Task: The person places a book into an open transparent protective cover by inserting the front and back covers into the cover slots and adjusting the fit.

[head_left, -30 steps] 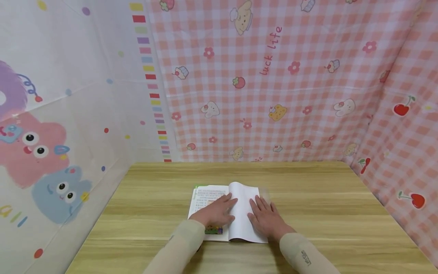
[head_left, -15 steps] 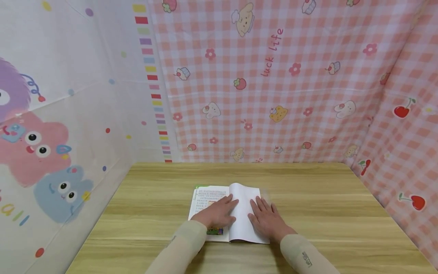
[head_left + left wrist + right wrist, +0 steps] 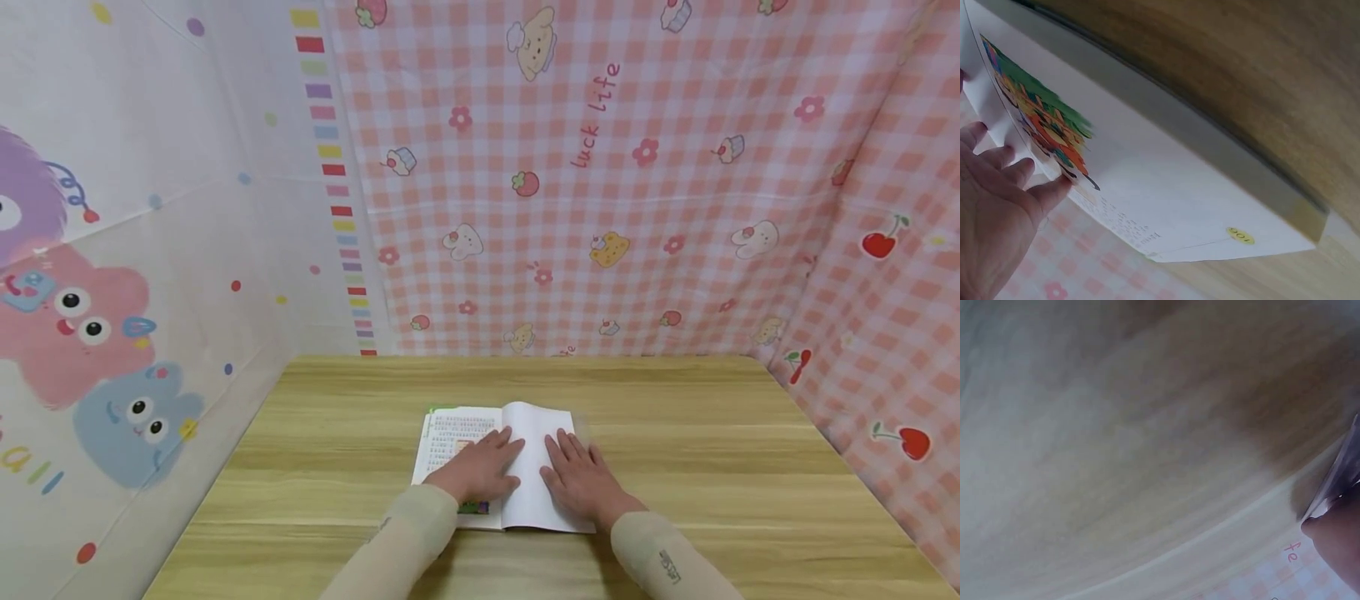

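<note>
An open book (image 3: 461,417) lies on the wooden table in the head view. Its left page (image 3: 1166,181) carries printed text, a coloured picture and a yellow page-number oval. On the right side is a blank white sheet (image 3: 528,504), bulging slightly near the fold. My left hand (image 3: 480,468) lies across the left page, its fingertips reaching the white sheet near the fold. With fingers spread and fairly straight, my right hand (image 3: 587,479) rests on the sheet's right edge. In the right wrist view, only part of that hand (image 3: 1342,540) shows beside the book's edge.
The wooden table (image 3: 712,450) extends around the book on all sides. A pink checked cloth (image 3: 637,208) hangs behind and at the right, and a white cartoon-printed cloth (image 3: 225,250) hangs at the left.
My left hand has slid slightly to the right towards the fold. The white sheet's near right corner lies a little farther right. My right hand has barely moved.
</note>
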Available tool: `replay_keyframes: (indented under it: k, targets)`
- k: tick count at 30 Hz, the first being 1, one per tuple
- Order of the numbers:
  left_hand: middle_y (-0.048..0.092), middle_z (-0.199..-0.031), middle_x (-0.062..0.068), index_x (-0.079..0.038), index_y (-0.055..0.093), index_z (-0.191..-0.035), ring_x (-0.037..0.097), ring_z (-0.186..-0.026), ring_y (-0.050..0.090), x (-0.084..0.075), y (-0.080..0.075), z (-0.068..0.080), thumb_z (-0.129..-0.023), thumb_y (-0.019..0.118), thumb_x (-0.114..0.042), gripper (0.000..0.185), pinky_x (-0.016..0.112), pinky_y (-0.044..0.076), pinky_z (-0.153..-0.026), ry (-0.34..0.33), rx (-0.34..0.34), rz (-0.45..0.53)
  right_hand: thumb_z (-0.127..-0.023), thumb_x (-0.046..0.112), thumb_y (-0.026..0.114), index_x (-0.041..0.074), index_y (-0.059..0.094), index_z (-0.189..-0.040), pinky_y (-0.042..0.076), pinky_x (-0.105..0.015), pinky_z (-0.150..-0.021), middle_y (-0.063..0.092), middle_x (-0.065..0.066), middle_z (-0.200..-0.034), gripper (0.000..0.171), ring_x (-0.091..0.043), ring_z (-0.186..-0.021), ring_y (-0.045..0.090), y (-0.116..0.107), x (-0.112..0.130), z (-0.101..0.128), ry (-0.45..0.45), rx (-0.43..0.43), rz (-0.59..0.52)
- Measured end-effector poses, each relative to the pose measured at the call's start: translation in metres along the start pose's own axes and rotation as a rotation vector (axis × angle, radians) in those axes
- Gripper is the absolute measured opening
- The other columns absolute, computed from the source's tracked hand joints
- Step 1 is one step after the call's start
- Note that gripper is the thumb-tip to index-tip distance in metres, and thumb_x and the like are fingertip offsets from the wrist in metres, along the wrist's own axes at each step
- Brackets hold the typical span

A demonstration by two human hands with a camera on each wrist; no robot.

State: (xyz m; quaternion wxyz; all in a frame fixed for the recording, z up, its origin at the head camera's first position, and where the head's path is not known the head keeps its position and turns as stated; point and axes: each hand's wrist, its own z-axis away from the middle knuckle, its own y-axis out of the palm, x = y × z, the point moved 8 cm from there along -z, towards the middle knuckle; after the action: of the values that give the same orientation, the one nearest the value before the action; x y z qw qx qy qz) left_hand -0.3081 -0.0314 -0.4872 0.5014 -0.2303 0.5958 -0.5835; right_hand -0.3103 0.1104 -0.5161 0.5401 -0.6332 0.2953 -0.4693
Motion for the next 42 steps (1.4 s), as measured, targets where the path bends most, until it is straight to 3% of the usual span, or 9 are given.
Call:
replay_keyframes:
  k: [4,11,21,28,36,42]
  targets:
    - [0.028,-0.161,0.005,-0.02,0.039,-0.154,0.026,-0.148,0.025,0.003,0.002,0.0,-0.098,0.058,-0.039,0.062,0.051,0.025,-0.116,-0.008,0.005,-0.023,-0.106,0.034,0.038,-0.001,0.032,-0.153,0.013,-0.062,-0.115,0.024,-0.023,-0.159,0.059,-0.041,-0.147,0.02,-0.004,0.005,0.002,-0.002,0.011,-0.011]
    - [0.029,-0.161,0.004,-0.023,0.04,-0.154,0.025,-0.148,0.024,0.006,0.0,0.004,-0.096,0.061,-0.039,0.064,0.049,0.022,-0.117,-0.035,0.037,0.021,-0.106,0.034,0.038,-0.001,0.032,-0.153,0.013,-0.062,-0.115,0.024,-0.024,-0.159,0.058,-0.041,-0.147,0.02,-0.008,0.008,0.004,0.011,0.021,-0.02]
    - [0.03,-0.161,0.003,-0.023,0.041,-0.153,0.027,-0.147,0.026,0.001,-0.001,0.005,-0.094,0.063,-0.041,0.065,0.056,0.023,-0.115,-0.06,0.028,-0.029,-0.107,0.037,0.037,0.0,0.03,-0.154,0.012,-0.062,-0.115,0.021,-0.023,-0.161,0.061,-0.039,-0.148,0.017,-0.007,0.008,0.001,0.015,0.018,-0.025]
    - [0.03,-0.161,0.005,-0.025,0.041,-0.153,0.027,-0.148,0.022,-0.004,-0.002,0.006,-0.095,0.061,-0.045,0.064,0.058,0.022,-0.115,-0.067,0.024,-0.115,-0.106,0.037,0.038,-0.001,0.031,-0.153,0.013,-0.062,-0.115,0.022,-0.024,-0.16,0.061,-0.04,-0.148,0.018,-0.009,0.011,0.001,-0.013,-0.005,-0.021]
    - [0.032,-0.16,0.007,-0.021,0.046,-0.15,0.028,-0.148,0.025,-0.015,-0.003,0.007,-0.093,0.059,-0.045,0.064,0.056,0.025,-0.114,-0.029,-0.022,-0.234,-0.105,0.037,0.04,-0.003,0.034,-0.151,0.013,-0.063,-0.115,0.025,-0.026,-0.158,0.061,-0.043,-0.146,0.02,-0.003,0.009,0.001,-0.018,0.01,-0.012]
    - [0.03,-0.161,0.007,-0.022,0.044,-0.151,0.027,-0.148,0.023,-0.008,0.001,0.004,-0.095,0.058,-0.043,0.062,0.056,0.024,-0.115,-0.027,0.009,-0.175,-0.105,0.039,0.039,0.001,0.033,-0.153,0.013,-0.06,-0.116,0.023,-0.022,-0.16,0.061,-0.039,-0.148,0.018,0.003,0.006,-0.002,-0.003,0.032,0.047]
